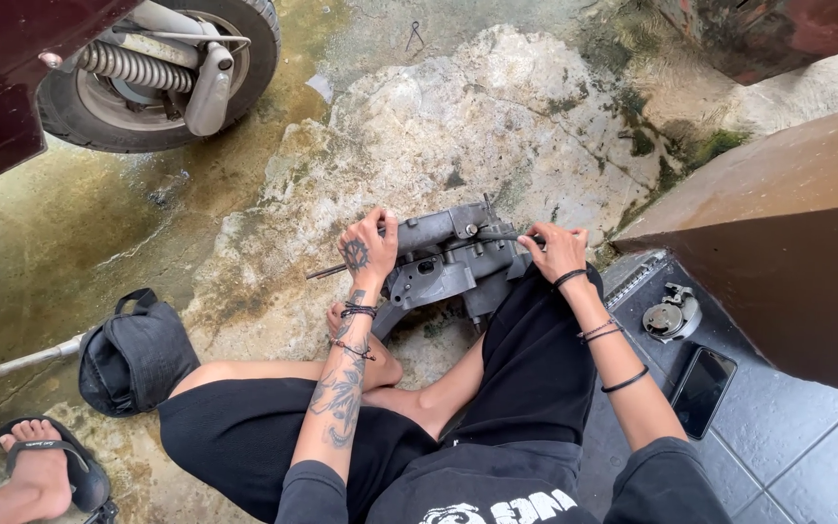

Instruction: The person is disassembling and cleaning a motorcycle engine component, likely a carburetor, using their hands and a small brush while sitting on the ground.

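Two hands work one part: our left hand (366,254) is closed around a thin rod, and our right hand (557,250) grips the grey engine casing (443,262) resting on the concrete before our crossed legs. We judge this as mid-dismantling; next we must brace the casing firmly.

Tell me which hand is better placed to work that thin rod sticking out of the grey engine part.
Probably the left hand: it sits on the grey engine part right beside the rod. The right hand is on the opposite end.

Scooter rear wheel (157,73) w/ spring; black bag (133,359); phone (702,391) nr round metal part (669,316); sandalled foot (46,471).
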